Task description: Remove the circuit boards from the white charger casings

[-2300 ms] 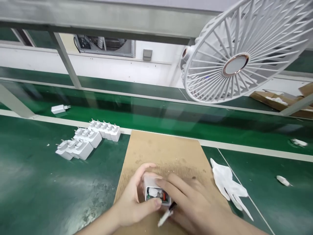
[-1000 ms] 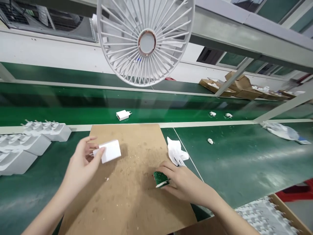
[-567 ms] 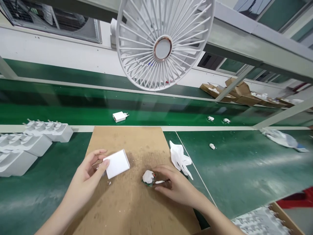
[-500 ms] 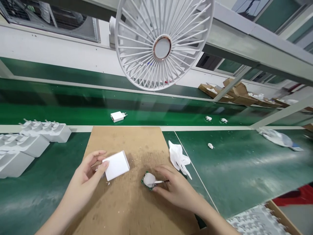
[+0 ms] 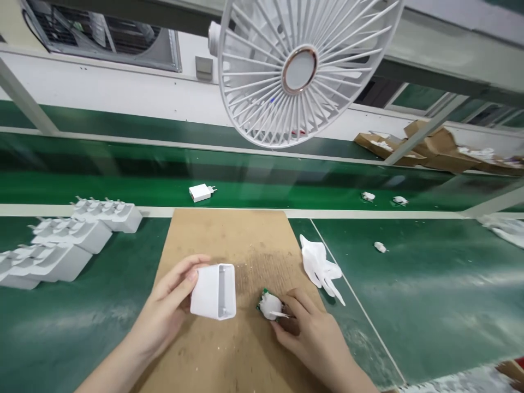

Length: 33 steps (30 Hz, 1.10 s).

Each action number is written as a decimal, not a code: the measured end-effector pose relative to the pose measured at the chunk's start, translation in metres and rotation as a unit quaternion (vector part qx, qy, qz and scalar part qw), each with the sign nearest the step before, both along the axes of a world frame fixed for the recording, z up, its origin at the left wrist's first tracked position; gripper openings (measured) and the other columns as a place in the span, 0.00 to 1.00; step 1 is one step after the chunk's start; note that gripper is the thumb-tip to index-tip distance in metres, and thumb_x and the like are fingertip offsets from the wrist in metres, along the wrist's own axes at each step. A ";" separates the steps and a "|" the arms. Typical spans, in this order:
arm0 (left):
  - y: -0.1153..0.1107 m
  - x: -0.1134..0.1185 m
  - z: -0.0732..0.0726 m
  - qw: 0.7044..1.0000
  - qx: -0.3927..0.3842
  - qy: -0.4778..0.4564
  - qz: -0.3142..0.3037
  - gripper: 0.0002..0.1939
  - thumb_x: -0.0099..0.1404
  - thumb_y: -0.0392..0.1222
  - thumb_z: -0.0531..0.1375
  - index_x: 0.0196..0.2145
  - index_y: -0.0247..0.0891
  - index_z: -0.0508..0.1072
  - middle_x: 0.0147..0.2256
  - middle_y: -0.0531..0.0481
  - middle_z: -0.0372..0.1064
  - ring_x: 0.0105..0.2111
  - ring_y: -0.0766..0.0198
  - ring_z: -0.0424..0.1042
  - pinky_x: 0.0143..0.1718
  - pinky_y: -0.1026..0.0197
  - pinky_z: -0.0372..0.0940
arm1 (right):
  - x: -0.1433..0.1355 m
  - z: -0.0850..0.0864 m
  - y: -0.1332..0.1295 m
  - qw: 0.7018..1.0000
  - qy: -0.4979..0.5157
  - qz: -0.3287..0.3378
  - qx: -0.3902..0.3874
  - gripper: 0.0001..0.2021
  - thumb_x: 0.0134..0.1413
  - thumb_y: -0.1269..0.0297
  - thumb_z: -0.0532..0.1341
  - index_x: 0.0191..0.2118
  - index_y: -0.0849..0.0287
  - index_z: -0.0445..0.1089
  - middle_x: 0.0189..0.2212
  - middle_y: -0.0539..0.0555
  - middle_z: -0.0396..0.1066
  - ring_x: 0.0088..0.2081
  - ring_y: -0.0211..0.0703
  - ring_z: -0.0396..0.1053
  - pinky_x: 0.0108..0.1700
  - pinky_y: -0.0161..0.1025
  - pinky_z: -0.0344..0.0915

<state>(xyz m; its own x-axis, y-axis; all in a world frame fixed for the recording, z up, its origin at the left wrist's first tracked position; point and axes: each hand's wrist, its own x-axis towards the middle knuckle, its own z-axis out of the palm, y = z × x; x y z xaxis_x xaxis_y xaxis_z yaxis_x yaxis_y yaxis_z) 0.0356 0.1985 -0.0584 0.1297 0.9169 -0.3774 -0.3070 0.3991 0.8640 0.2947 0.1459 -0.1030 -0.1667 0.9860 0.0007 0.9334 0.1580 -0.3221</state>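
Note:
Between thumb and fingers, my left hand (image 5: 174, 297) grips a white plastic charger housing (image 5: 206, 293), its hollow open end facing right. My right hand (image 5: 309, 323) pinches a small circuit board (image 5: 270, 305) with a white blob of material over it and a pale wire or strip sticking out toward my fingers. Part of the board is hidden by the fingers. Both things are held over a brown board (image 5: 229, 229) on the green bench, a short gap apart. A crumpled white glove (image 5: 320, 266) lies just beyond my right hand.
At left stand rows of white chargers (image 5: 73, 240) with pins up. A white plug charger (image 5: 201, 192) lies on the green belt behind. Small white parts (image 5: 380, 247) are scattered at right. A white fan (image 5: 301, 71) hangs overhead; cardboard boxes (image 5: 436, 150) sit on the back shelf.
My left hand has turned the housing so its hollow end now shows. The circuit board has tilted slightly in my right hand. The whole view has shifted, with the bench things appearing farther right.

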 end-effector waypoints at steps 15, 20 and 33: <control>0.000 0.005 -0.011 0.993 0.012 -0.094 -0.067 0.12 0.54 0.51 0.67 0.33 0.42 0.80 0.32 0.49 0.74 0.28 0.67 0.68 0.27 0.69 0.62 | 0.000 0.011 0.013 0.994 0.101 0.015 -0.044 0.12 0.51 0.65 0.57 0.43 0.55 0.69 0.35 0.55 0.73 0.34 0.47 0.74 0.31 0.41 0.71; -0.002 0.002 -0.018 0.992 0.042 -0.075 -0.094 0.11 0.57 0.51 0.65 0.34 0.44 0.81 0.31 0.49 0.73 0.28 0.66 0.67 0.28 0.68 0.60 | 0.004 0.061 0.006 0.986 0.141 0.089 0.020 0.14 0.51 0.64 0.61 0.46 0.48 0.67 0.38 0.53 0.74 0.35 0.47 0.74 0.32 0.40 0.72; -0.007 0.002 -0.021 0.979 0.155 0.005 -0.129 0.09 0.63 0.47 0.59 0.37 0.48 0.80 0.36 0.50 0.71 0.35 0.62 0.68 0.33 0.65 0.59 | -0.029 0.107 0.005 0.963 0.088 0.210 0.143 0.16 0.58 0.65 0.58 0.51 0.54 0.59 0.39 0.55 0.74 0.34 0.44 0.75 0.26 0.39 0.71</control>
<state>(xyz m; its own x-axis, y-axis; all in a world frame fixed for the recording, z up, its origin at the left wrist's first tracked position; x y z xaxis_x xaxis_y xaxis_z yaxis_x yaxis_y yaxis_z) 0.0376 0.1917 -0.0790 0.3704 0.9247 -0.0876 -0.2213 0.1794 0.9586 0.2659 0.1507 0.0038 -0.5237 0.7864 0.3276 0.7025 0.6161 -0.3562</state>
